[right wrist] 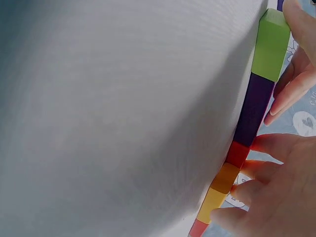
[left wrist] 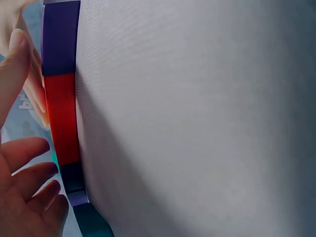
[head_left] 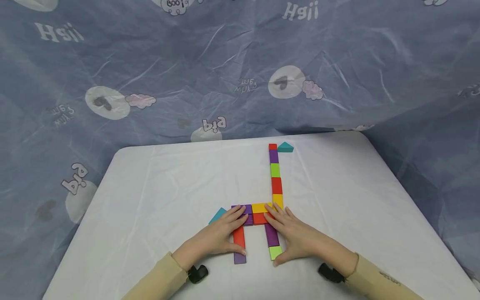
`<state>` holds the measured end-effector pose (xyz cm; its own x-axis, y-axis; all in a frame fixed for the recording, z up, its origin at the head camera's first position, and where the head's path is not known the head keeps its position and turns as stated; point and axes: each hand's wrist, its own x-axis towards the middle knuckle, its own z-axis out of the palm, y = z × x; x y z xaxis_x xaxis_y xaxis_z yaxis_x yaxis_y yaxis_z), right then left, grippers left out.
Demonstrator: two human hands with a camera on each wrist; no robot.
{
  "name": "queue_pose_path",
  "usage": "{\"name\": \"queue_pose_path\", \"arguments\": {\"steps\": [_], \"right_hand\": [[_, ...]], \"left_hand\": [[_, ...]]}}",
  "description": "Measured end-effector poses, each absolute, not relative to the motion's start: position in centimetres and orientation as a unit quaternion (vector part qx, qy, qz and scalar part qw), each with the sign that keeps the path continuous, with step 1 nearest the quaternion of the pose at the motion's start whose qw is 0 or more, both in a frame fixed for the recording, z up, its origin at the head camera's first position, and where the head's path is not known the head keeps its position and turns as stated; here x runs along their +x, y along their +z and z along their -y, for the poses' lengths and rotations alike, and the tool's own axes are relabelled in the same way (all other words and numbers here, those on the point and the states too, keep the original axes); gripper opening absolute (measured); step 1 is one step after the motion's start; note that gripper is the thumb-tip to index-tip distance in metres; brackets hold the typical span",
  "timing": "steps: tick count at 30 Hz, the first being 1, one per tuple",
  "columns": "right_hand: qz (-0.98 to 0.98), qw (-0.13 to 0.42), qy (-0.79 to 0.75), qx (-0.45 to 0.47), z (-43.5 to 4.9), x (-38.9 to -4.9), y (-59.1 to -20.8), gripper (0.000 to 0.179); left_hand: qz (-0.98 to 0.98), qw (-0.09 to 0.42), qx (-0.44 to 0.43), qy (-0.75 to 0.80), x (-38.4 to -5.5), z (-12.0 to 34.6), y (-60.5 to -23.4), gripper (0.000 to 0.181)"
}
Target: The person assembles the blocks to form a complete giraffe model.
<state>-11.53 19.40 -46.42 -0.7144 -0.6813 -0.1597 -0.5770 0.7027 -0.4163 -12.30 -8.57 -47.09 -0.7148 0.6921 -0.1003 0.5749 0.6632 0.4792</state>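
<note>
Colored blocks lie together in a giraffe-like figure. Its body has purple blocks (head_left: 247, 209), a yellow block (head_left: 259, 208) and a red block (head_left: 258, 218). My left hand (head_left: 215, 236) rests its extended fingertips on the purple blocks; its thumb lies over the left leg, a red block (head_left: 238, 237) above a purple block (head_left: 240, 258). Fingers of my right hand (head_left: 300, 237) touch the body's right end, partly hiding it. Its thumb is at the lime green block (right wrist: 272, 45) below the dark purple block (right wrist: 254, 109) of the right leg. Neither hand grips a block.
A column of blocks (head_left: 275, 170) rises from the body's right end toward the table's far edge, with a teal triangle (head_left: 286, 147) beside its top. Another blue triangle (head_left: 218, 215) is left of the body. White cloth covers the table (head_left: 168, 179); a printed blue sheet (head_left: 225, 54) hangs behind.
</note>
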Motion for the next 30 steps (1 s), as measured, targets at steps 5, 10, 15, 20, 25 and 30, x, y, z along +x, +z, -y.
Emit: {"name": "queue_pose_path", "arguments": {"steps": [5,10,15,20,25,30], "right_hand": [[-0.909,0.144,-0.177,-0.35,-19.6,-11.7,-46.7,0.118],[-0.907,0.153,-0.182,-0.347,-19.6,-11.8,-46.6,0.121],[-0.907,0.157,-0.181,-0.346,-19.7,-11.8,-46.6,0.121],[-0.906,0.157,-0.182,-0.348,-19.7,-11.9,-46.4,0.121],[-0.906,0.159,-0.18,-0.349,-19.6,-11.9,-46.3,0.122],[-0.905,0.162,-0.181,-0.348,-19.6,-11.9,-46.3,0.121]], "left_hand": [[-0.903,0.133,0.335,0.235,-12.3,9.1,-46.6,0.092],[-0.907,0.102,0.306,0.272,-12.5,10.7,-45.9,0.079],[-0.931,0.023,0.252,0.262,-12.4,12.5,-46.2,0.062],[-0.951,-0.025,0.181,0.249,-12.1,12.9,-47.1,0.042],[-0.961,-0.014,0.135,0.242,-12.1,12.5,-47.7,0.041],[-0.964,-0.01,0.128,0.234,-12.3,12.3,-48.0,0.034]]}}
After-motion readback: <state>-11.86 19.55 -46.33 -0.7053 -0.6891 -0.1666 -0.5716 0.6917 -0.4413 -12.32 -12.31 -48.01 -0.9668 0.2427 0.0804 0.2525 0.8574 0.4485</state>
